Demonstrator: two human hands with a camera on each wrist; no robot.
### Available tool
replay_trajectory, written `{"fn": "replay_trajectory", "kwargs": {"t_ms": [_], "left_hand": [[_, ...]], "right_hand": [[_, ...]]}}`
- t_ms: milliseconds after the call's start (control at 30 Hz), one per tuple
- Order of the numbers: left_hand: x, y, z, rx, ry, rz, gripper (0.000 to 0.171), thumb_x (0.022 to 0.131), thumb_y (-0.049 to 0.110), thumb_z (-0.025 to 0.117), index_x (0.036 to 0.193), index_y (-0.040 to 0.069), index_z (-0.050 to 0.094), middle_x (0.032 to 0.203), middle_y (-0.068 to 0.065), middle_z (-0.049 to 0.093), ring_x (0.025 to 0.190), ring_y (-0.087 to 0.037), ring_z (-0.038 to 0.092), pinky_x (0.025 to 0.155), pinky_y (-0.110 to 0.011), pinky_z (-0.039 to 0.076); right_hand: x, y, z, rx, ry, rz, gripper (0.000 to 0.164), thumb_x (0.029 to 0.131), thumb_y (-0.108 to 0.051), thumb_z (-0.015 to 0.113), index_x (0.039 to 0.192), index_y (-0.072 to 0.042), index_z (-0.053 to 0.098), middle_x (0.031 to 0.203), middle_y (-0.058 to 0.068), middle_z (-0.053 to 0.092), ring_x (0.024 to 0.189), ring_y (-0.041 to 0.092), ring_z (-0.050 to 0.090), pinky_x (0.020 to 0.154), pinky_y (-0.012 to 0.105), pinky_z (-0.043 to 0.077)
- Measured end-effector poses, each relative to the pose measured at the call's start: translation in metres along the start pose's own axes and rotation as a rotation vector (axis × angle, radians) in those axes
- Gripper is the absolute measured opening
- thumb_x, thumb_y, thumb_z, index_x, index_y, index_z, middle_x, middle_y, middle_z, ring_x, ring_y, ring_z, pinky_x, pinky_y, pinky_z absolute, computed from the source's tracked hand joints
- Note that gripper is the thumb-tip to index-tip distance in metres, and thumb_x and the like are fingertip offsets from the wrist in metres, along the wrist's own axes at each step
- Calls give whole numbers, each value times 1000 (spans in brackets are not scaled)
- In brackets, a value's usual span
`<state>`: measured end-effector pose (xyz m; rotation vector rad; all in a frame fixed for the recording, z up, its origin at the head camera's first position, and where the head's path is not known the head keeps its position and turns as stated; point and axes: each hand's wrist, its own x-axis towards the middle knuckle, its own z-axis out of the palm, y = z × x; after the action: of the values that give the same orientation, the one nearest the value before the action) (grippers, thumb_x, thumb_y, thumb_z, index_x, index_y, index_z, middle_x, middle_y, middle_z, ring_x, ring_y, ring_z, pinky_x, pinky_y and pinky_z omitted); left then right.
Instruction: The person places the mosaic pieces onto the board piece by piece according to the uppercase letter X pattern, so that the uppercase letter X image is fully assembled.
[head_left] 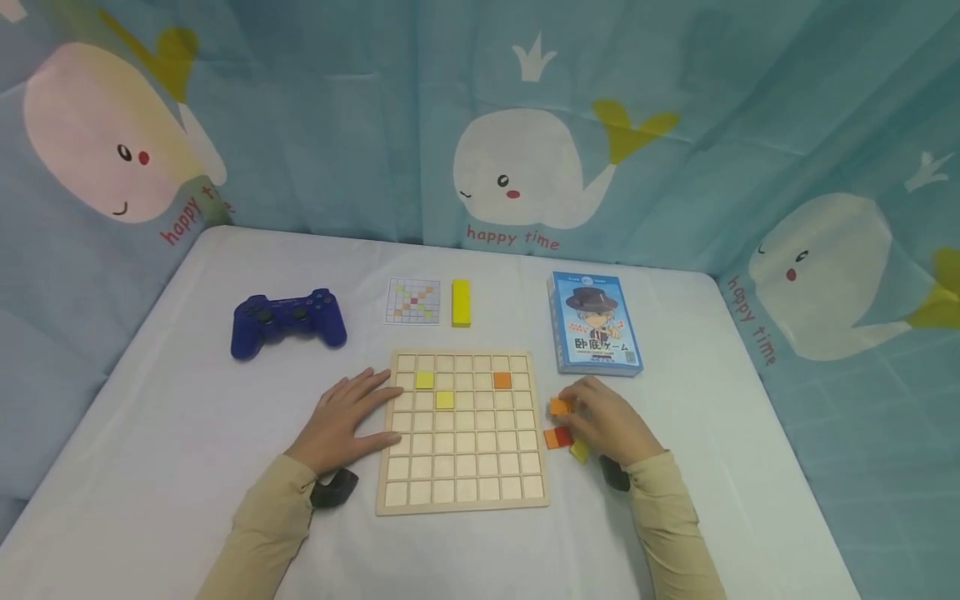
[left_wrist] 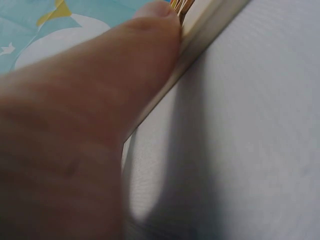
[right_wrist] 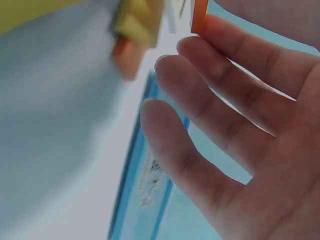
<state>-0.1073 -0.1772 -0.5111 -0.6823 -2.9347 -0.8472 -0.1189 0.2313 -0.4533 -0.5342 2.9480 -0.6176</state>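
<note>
A wooden grid board (head_left: 463, 509) lies in front of me, with two yellow tiles (head_left: 424, 380) and one orange tile (head_left: 502, 380) in its squares. My left hand (head_left: 341, 425) rests at the board's left edge, fingers spread and fingertips on the rim; in the left wrist view the thumb (left_wrist: 145, 40) lies along that edge. To the right of the board, my right hand (head_left: 609, 417) pinches an orange tile (right_wrist: 199, 16) between thumb and index finger, other fingers loosely extended. Just below that hand lie loose orange, red (head_left: 563, 436) and yellow tiles (head_left: 579, 452).
Behind the board are a card with a coloured grid pattern (head_left: 412, 301) and a yellow block (head_left: 461, 303). A blue game controller (head_left: 288, 322) sits at the back left. A blue game box (head_left: 596, 325) stands close beyond the right hand. A whale-print curtain (head_left: 337, 150) surrounds the table.
</note>
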Motion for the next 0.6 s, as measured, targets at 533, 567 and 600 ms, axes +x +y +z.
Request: {"fn": "replay_trajectory", "kwargs": {"t_ms": [533,567,600], "left_hand": [[2,1,-2,3,-45,-24,68,81,58,66,139,26,49,153,-4,36,144,-31,23,118,-52,14],[2,1,-3,2,-44,-23,68,81,57,66,139,26,49,153,-4,36,144,-31,23,118,-52,14],[2,1,-3,3,-43,-23,68,81,57,66,139,26,49,153,-4,36,144,-31,23,118,-52,14]], "right_hand": [[41,-51,13,104,-90,-224,27,87,-19,71,112,-10,63,102,-2,65,88,11,60,79,28,54],[44,-53,16,101,-101,-219,29,88,-21,71,113,-10,63,102,-3,64,88,11,59,80,28,54],[46,-55,19,94,-109,-216,30,88,-22,71,113,-10,64,102,-3,63,88,10,59,80,27,54]]}}
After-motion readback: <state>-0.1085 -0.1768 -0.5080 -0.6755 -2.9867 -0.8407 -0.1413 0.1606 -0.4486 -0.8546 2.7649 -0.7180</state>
